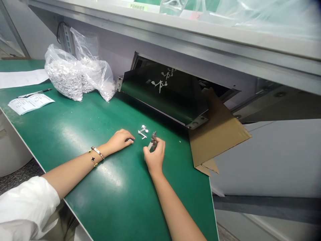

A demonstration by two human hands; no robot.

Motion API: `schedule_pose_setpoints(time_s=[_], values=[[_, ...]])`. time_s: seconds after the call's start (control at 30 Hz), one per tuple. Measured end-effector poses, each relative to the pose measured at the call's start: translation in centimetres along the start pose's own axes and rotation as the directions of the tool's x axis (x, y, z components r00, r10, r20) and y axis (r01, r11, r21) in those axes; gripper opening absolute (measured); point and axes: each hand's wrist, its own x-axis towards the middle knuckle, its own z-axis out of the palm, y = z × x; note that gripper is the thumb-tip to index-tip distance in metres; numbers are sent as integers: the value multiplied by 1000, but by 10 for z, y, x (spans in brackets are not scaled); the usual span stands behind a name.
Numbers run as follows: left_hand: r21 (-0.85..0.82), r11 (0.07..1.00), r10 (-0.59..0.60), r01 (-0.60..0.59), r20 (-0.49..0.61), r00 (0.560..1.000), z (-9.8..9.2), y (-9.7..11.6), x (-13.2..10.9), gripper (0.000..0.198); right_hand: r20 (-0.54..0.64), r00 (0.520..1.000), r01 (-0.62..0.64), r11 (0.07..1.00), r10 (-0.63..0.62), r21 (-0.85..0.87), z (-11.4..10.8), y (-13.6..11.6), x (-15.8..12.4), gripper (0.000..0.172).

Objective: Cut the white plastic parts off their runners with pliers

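Green bench mat (pixel 105 204), steel cutters (pixel 153 140), 2 hands (pixel 120 140) (pixel 154 157)

Factory floor — green workbench (pixel 75 124), conveyor belt (pixel 142 92)

A bag of metal parts (pixel 75 78) is placed on the bench (pixel 75 140). Papers (pixel 30 103) and a pen (pixel 35 93) are laid left of the bag, and a conveyor (pixel 160 93) is set to its right. Loose metal parts (pixel 142 132) and pliers (pixel 153 140) are positioned in front of it.
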Motion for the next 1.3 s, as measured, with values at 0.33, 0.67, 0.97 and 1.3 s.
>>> schedule_pose_setpoints(time_s=[0.33,0.67,0.97,1.3], values=[[64,997,-33,46,-182,983,10,-17,71,30,-65,990,-117,986,126,121,9,10,4,30],[72,987,-146,144,20,989,22,-21,104,24,-73,991,-106,988,115,112,19,15,3,24],[-129,970,-220,205,-119,968,13,-12,65,33,-85,990,-103,986,115,129,14,23,10,19],[-643,749,-423,163,-274,863,-8,3,-3,37,86,994,-68,994,60,87,9,11,7,26]])
